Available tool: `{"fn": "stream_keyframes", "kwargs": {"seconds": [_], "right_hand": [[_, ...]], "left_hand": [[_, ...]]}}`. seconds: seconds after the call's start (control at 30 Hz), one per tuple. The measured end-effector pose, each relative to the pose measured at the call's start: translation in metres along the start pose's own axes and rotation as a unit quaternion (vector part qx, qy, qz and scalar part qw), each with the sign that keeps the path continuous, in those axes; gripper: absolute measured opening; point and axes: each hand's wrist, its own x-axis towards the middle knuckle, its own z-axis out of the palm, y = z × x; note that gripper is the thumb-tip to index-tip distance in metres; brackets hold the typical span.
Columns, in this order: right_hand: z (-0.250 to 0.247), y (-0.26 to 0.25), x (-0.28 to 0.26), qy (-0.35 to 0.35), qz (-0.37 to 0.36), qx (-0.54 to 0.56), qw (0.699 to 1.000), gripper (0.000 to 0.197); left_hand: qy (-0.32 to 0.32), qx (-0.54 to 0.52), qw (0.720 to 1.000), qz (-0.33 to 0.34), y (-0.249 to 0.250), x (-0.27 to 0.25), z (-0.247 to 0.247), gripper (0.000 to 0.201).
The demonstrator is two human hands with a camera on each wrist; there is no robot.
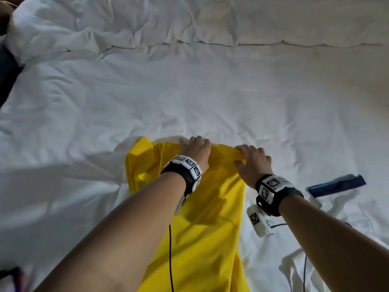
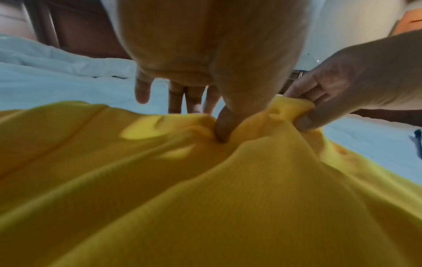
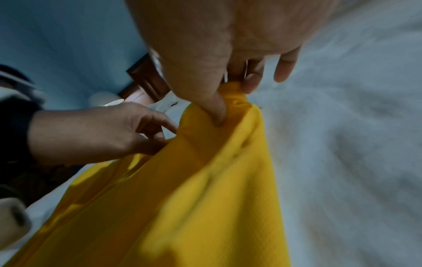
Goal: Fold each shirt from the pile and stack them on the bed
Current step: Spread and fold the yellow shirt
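A yellow shirt (image 1: 206, 228) lies lengthwise on the white bed (image 1: 210, 98), running from the near edge toward the middle. Both hands are at its far edge. My left hand (image 1: 194, 144) has its thumb pressed into the cloth (image 2: 205, 198) and its fingers (image 2: 178, 97) reaching down over the edge, gripping it. A short way to the right, my right hand (image 1: 242, 157) pinches a bunched bit of the same edge (image 3: 235, 97) between thumb and fingers. The shirt's left side is folded over in a narrow flap (image 1: 143, 157).
A flat dark blue object (image 1: 336, 185) lies on the sheet to the right of the shirt. A white tagged cylinder (image 1: 260, 221) and thin cables hang by my right wrist. A rumpled duvet fold (image 1: 210, 42) crosses the back. Dark furniture (image 2: 80, 27) stands beyond the bed.
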Motion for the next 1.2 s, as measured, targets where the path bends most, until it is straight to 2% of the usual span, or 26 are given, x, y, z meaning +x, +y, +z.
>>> {"fn": "stream_keyframes", "kwargs": {"seconds": [0.13,0.2,0.27,0.33,0.37,0.47,0.53,0.6,0.67,0.77,0.8,0.83,0.87,0.9,0.97,1.03,1.07,1.1,1.17,1.2], "right_hand": [[-0.002,-0.004,-0.007,0.042,-0.046,-0.008,0.998,0.028],[-0.007,-0.009,-0.013,0.097,-0.11,-0.001,0.989,0.021],[-0.015,-0.017,-0.018,0.133,-0.214,0.02,0.967,0.019],[-0.024,-0.032,-0.019,0.087,-0.288,0.077,0.95,0.016],[-0.027,-0.04,-0.02,0.05,-0.295,0.12,0.947,0.019],[-0.034,-0.062,-0.027,-0.034,-0.209,0.211,0.954,0.043],[-0.039,-0.068,-0.033,-0.071,-0.151,0.213,0.963,0.045],[-0.045,-0.065,-0.038,-0.114,-0.122,0.173,0.971,0.044],[-0.049,-0.055,-0.04,-0.174,-0.086,0.112,0.975,0.055],[-0.053,-0.042,-0.045,-0.224,-0.051,-0.085,0.97,0.041],[-0.055,-0.037,-0.047,-0.217,-0.041,-0.095,0.971,0.04],[-0.057,-0.033,-0.05,-0.202,-0.033,-0.059,0.977,0.035],[-0.058,-0.03,-0.054,-0.181,-0.033,0.034,0.982,0.03],[-0.06,-0.027,-0.056,-0.159,-0.031,0.155,0.974,0.026],[-0.066,-0.023,-0.059,-0.103,-0.015,0.382,0.918,0.022],[-0.068,-0.016,-0.057,-0.058,0.015,0.492,0.868,0.048],[-0.068,-0.011,-0.055,-0.044,0.013,0.491,0.87,0.053],[-0.07,-0.008,-0.054,-0.034,0.003,0.465,0.884,0.048],[-0.071,0.001,-0.05,-0.069,-0.004,0.357,0.932,0.024],[-0.07,0.008,-0.048,-0.105,0.011,0.295,0.95,0.025]], "left_hand": [[0.09,-0.033,0.995,0.006,-0.021,-0.012,-0.003,0.025],[0.14,-0.12,0.982,0.025,-0.037,-0.027,-0.003,0.024],[0.181,-0.253,0.949,0.054,-0.051,-0.049,-0.006,0.015],[0.202,-0.312,0.927,0.058,-0.064,-0.067,-0.01,0.006],[0.213,-0.32,0.922,0.057,-0.07,-0.074,-0.012,0.005],[0.234,-0.315,0.919,0.044,-0.089,-0.088,-0.02,0.012],[0.247,-0.29,0.924,0.034,-0.101,-0.093,-0.025,0.014],[0.25,-0.264,0.932,0.022,-0.11,-0.097,-0.029,0.015],[0.248,-0.246,0.937,0.018,-0.115,-0.099,-0.033,0.015],[0.216,-0.221,0.951,0.023,-0.117,-0.1,-0.035,0.012],[0.202,-0.213,0.956,0.018,-0.117,-0.098,-0.035,0.012],[0.195,-0.207,0.959,0.008,-0.118,-0.096,-0.035,0.011],[0.194,-0.203,0.96,-0.006,-0.119,-0.094,-0.034,0.012],[0.197,-0.202,0.959,-0.023,-0.121,-0.092,-0.034,0.012],[0.198,-0.203,0.957,-0.061,-0.126,-0.088,-0.032,0.014],[0.199,-0.207,0.954,-0.086,-0.133,-0.082,-0.027,0.014],[0.196,-0.204,0.955,-0.089,-0.135,-0.078,-0.023,0.014],[0.19,-0.198,0.957,-0.089,-0.136,-0.075,-0.021,0.014],[0.179,-0.191,0.961,-0.091,-0.136,-0.067,-0.015,0.014],[0.182,-0.196,0.959,-0.096,-0.136,-0.063,-0.013,0.013]]}}
